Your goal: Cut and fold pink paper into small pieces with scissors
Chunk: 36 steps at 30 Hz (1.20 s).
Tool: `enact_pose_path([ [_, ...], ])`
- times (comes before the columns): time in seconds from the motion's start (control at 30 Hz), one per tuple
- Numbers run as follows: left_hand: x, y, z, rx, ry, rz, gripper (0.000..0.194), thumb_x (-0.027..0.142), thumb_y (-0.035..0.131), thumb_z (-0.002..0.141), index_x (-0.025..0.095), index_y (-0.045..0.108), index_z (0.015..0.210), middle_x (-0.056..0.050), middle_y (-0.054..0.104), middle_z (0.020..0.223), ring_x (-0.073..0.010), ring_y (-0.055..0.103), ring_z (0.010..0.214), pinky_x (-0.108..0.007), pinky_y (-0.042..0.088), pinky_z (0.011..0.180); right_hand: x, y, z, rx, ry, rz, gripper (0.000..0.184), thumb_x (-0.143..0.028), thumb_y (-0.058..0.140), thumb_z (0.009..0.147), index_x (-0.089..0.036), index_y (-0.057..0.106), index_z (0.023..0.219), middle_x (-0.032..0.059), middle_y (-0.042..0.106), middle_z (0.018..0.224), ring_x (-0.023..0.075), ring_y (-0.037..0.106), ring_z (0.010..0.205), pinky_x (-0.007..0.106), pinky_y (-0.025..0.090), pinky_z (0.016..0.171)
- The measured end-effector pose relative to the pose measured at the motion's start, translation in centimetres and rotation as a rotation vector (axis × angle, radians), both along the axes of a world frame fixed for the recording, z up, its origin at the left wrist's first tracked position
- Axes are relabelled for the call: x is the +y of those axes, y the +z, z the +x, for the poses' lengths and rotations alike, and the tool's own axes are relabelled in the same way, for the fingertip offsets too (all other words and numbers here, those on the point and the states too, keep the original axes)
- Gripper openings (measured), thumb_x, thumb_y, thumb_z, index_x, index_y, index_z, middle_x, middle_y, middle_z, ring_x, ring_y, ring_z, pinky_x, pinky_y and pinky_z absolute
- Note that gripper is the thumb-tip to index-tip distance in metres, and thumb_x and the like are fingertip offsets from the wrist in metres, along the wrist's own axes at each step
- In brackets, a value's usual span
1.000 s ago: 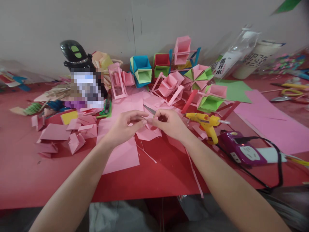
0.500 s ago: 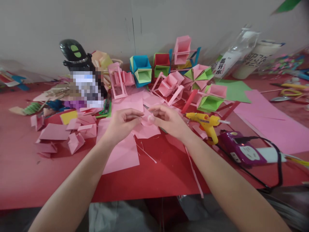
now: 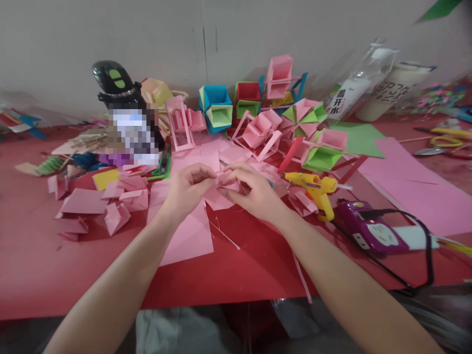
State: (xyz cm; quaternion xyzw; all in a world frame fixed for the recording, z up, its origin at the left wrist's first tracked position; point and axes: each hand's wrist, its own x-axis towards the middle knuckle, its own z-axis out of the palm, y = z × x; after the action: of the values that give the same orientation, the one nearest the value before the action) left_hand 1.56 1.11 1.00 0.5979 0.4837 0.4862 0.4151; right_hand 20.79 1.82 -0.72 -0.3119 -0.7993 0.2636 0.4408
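Between my hands is a small pink paper piece [image 3: 224, 178], partly covered by my fingers, so its exact shape is unclear. My left hand [image 3: 190, 187] pinches its left side with thumb and forefinger. From the right, my right hand [image 3: 251, 191] closes its thumb and fingers on the same piece. Flat pink sheets [image 3: 188, 236] lie below and to the left of my hands. A yellow hot glue gun [image 3: 313, 187] rests just right of my right hand, with folded pink scraps [image 3: 303, 200] next to it.
Folded pink pieces [image 3: 116, 218] lie at the left. A phone on a black holder [image 3: 121, 98] stands behind them. Colourful paper models [image 3: 216, 105] line the wall. At right are a purple power socket [image 3: 368, 226] with a black cord, a bottle [image 3: 357, 83] and scissors [image 3: 438, 145].
My right hand's fingers have shifted slightly left and stretched further over the pink paper piece. The left hand has barely moved, still pinching it.
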Motion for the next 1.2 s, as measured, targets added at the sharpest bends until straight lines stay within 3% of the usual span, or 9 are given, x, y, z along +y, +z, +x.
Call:
enact_pose_path([
  [0.2, -0.2, 0.2, 0.2, -0.025, -0.013, -0.074, 0.008, 0.020, 0.068, 0.075, 0.018, 0.073, 0.081, -0.004, 0.077, 0.089, -0.0199, 0.070, 0.088, -0.035, 0.054, 0.087, -0.2, 0.2, -0.1, -0.011, -0.049, 0.005, 0.005, -0.022, 0.068, 0.088, -0.023, 0.068, 0.093, 0.0086, 0.066, 0.116, 0.0243, 0.062, 0.115, 0.043, 0.049, 0.099],
  [0.7, 0.1, 0.0, -0.4, -0.054, -0.092, -0.134, 0.013, 0.020, 0.072, 0.075, 0.021, 0.081, 0.084, -0.006, 0.080, 0.090, -0.0224, 0.071, 0.094, -0.036, 0.054, 0.090, -0.4, 0.5, 0.0, -0.004, -0.079, -0.017, 0.016, -0.038, 0.069, 0.091, -0.022, 0.069, 0.092, 0.0108, 0.065, 0.119, 0.0255, 0.062, 0.118, 0.046, 0.044, 0.104],
  [0.87, 0.1, 0.1, -0.8, -0.024, -0.096, -0.143, 0.017, 0.019, 0.072, 0.073, 0.022, 0.083, 0.086, -0.005, 0.080, 0.091, -0.0216, 0.071, 0.089, -0.034, 0.054, 0.083, -0.4, 0.5, 0.1, -0.001, -0.071, -0.015, 0.010, -0.032, 0.069, 0.090, -0.023, 0.068, 0.092, 0.0097, 0.065, 0.118, 0.0249, 0.061, 0.118, 0.045, 0.045, 0.103],
  [1.03, 0.0, 0.3, -0.9, -0.016, -0.102, -0.163, 0.018, 0.019, 0.072, 0.072, 0.023, 0.084, 0.086, -0.004, 0.080, 0.085, -0.0157, 0.065, 0.073, -0.027, 0.049, 0.068, -0.4, 0.5, 0.0, 0.014, -0.075, -0.026, 0.006, -0.027, 0.069, 0.090, -0.021, 0.066, 0.091, 0.0097, 0.065, 0.117, 0.0239, 0.062, 0.114, 0.044, 0.045, 0.102],
  [1.2, 0.0, 0.5, -0.8, 0.005, -0.106, -0.166, 0.025, 0.015, 0.068, 0.069, 0.022, 0.084, 0.087, -0.004, 0.080, 0.085, -0.0162, 0.065, 0.076, -0.027, 0.049, 0.069, -0.4, 0.3, 0.0, 0.041, -0.074, -0.025, 0.006, -0.026, 0.069, 0.089, -0.020, 0.066, 0.091, 0.0096, 0.066, 0.114, 0.0232, 0.063, 0.112, 0.042, 0.046, 0.100],
])
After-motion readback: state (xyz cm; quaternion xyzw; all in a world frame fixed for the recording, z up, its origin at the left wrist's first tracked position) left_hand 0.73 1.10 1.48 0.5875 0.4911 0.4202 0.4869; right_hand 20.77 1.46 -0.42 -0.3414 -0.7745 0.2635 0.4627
